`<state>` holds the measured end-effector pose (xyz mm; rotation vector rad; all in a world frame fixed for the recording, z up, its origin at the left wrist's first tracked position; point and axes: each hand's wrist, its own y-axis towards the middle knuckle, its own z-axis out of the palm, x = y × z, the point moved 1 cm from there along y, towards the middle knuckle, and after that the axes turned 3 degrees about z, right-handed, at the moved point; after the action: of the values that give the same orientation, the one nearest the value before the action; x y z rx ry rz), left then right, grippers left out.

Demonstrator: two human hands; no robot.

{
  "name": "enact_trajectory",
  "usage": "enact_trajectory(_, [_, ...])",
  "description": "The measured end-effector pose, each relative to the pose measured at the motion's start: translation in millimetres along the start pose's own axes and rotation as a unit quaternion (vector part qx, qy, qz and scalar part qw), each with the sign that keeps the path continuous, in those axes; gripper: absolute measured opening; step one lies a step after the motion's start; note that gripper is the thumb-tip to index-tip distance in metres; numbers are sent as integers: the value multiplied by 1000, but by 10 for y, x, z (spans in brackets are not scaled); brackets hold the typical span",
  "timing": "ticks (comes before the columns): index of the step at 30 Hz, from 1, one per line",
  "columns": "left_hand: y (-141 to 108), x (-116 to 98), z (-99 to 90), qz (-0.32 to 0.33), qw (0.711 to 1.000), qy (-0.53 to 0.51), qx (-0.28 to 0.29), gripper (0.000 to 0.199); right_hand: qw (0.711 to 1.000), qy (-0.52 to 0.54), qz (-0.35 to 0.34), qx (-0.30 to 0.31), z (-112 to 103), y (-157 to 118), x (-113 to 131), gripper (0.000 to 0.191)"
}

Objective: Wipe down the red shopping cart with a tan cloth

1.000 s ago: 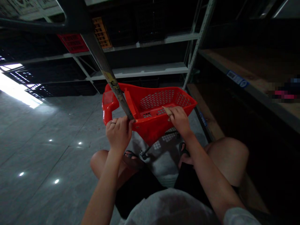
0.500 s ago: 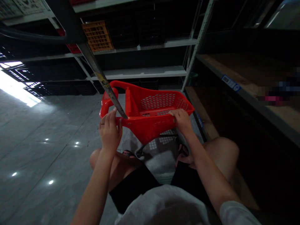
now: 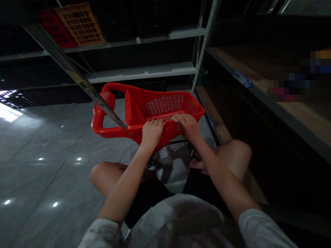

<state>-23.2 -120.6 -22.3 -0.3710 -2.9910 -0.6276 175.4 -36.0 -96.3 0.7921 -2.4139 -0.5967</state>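
Red cart (image 3: 137, 113) is the big one here, sitting around the middle of the frame and a bit left, holed basket toward the right, looped handle (image 3: 97, 117) toward the left. The person is down low on its near side, knees spread, arms reaching forward.

Doing this well probably comes down to keeping the whole cart from shifting, imo: one side bracing, the other doing the fiddly bit. That scuffed metal pole (image 3: 85, 84) slants from the upper left down to the near rim, so working to the right of it seems the comfy choice. Past that, light even pressure and the fabric kept flat instead of bunched would likely beat pushing hard, since a shove could tip or roll the thing.

As for where it lies: the near rim runs right under both hands, basket opening just beyond them. Left hand (image 3: 152, 132) is near the middle of the frame with bent fingers over that rim; can't tell if it's truly gripping or only resting. Right hand (image 3: 189, 125) is just to the right on the same rim, closed around a tan cloth-like scrap (image 3: 177, 118). The scrap pokes out toward the left hand, by the rim; too dim to tell the material. Tiniest bit: a dark ring (image 3: 153, 120) on the left hand.
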Motion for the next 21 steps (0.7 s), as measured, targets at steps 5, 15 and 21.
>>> enact_trajectory(5, [-95, -4, 77, 35, 998, 37, -30, 31, 947, 22, 290, -140, -380, -40, -1123, 32])
enact_trajectory(15, [-109, 27, 155, 31, 998, 4, -55, 30, 898, 191, 353, -178, 1108, -667, 433, 16])
enact_trajectory(21, [-104, 3, 145, 48, 994, 55, -78, 29, 839, 175, 394, -332, 723, -429, -248, 28])
